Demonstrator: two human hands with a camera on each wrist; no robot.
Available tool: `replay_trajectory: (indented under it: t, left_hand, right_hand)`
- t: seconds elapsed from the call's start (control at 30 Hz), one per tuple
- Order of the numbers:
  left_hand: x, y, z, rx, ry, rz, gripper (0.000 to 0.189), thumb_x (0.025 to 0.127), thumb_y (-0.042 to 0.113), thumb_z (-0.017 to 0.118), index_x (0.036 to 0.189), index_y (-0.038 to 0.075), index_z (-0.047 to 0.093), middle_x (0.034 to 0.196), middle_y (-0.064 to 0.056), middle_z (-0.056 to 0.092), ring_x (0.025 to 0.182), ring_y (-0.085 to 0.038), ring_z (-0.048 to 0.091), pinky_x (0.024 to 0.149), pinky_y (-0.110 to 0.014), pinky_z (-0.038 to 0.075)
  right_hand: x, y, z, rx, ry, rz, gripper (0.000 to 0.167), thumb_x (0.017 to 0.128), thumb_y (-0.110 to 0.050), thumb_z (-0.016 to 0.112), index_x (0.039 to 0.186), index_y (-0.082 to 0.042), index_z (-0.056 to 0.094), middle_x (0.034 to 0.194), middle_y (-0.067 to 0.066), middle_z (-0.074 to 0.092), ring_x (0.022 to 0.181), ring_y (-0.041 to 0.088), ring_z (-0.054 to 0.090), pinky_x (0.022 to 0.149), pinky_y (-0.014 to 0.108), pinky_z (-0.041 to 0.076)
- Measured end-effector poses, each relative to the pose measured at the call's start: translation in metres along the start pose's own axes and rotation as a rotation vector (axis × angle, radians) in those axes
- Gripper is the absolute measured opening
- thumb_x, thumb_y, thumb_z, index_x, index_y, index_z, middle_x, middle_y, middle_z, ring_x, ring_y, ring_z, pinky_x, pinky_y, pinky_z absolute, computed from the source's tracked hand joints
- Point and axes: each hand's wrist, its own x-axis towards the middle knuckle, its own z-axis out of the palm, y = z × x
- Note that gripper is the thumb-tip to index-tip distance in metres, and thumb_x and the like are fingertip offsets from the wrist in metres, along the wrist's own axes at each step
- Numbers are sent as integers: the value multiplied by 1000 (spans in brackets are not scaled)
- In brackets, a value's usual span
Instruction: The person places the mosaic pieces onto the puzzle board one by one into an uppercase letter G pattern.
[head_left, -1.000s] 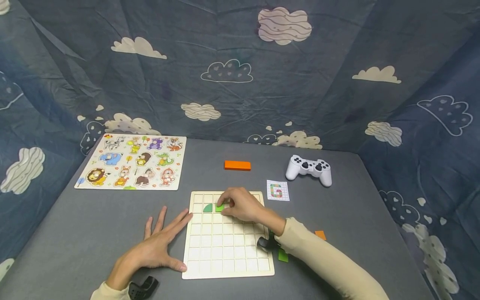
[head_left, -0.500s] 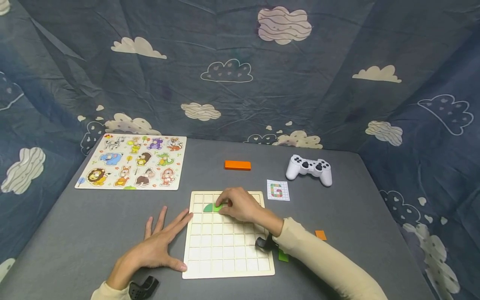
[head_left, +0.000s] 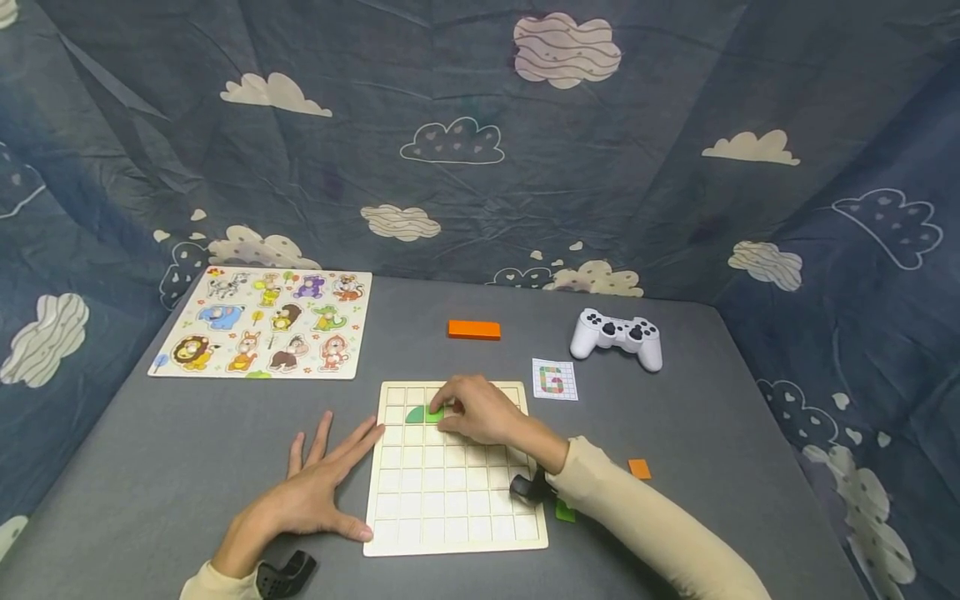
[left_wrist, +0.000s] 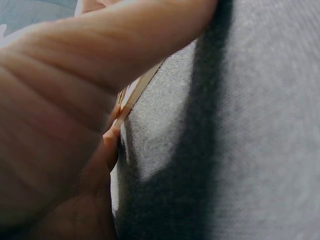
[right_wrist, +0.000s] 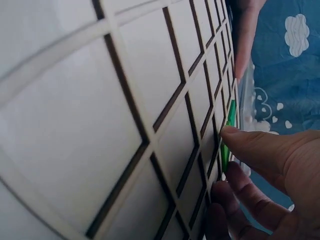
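Note:
A pale wooden grid board [head_left: 456, 481] lies on the grey table. In its second row from the far edge sits a dark green quarter-circle tile [head_left: 416, 415]. Just to the right of that, my right hand [head_left: 483, 410] pinches a light green tile [head_left: 432, 416] between thumb and fingers, down at a grid cell. The right wrist view has the thumb on the near side of this green tile [right_wrist: 224, 156]. My left hand [head_left: 311, 492] is spread on the table, its index fingertip and thumb tip at the board's left edge.
Beyond the board are a small card with a colored G pattern [head_left: 555, 380], an orange block [head_left: 474, 331] and a white game controller [head_left: 617, 337]. An animal puzzle board [head_left: 258, 325] lies back left. Beside my right sleeve are an orange tile [head_left: 639, 469] and a green tile [head_left: 566, 511].
The light green tile has shifted slightly left in my right hand, up beside the dark green quarter-circle tile. My left hand has kept its place.

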Motion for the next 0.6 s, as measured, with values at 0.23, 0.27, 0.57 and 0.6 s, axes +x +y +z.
replay_trajectory:
  t: [0.23, 0.27, 0.57, 0.6]
  left_hand:
    - [1, 0, -1, 2, -4, -1, 131, 56, 59, 90, 162, 24, 21, 170, -8, 11, 146, -50, -29, 104, -73, -25]
    - [1, 0, -1, 2, -6, 0, 131, 56, 59, 90, 162, 23, 21, 170, -8, 11, 146, -50, -30, 104, -73, -25]
    - [0, 0, 0, 0, 3, 9, 131, 56, 58, 90, 162, 23, 21, 169, -9, 12, 146, -51, -29, 104, -74, -24]
    - [0, 0, 0, 0, 6, 11, 131, 56, 58, 90, 162, 23, 21, 169, -9, 12, 146, -51, -28, 104, -74, -24]
  right_hand:
    - [-6, -2, -5, 28, 4, 1, 19, 83, -15, 81, 102, -14, 79, 94, 1, 72, 77, 10, 58, 70, 22, 47]
    - [-8, -3, -7, 35, 6, 0, 19, 83, -15, 81, 102, -14, 78, 94, 2, 72, 78, 12, 59, 71, 22, 48]
    - [-25, -3, -15, 100, 46, -43, 18, 87, -14, 77, 105, -10, 78, 96, 1, 73, 77, 11, 63, 71, 23, 52]
    - [-27, -3, -16, 110, 47, -46, 18, 87, -14, 77, 105, -10, 77, 96, 1, 74, 78, 9, 63, 72, 24, 53]
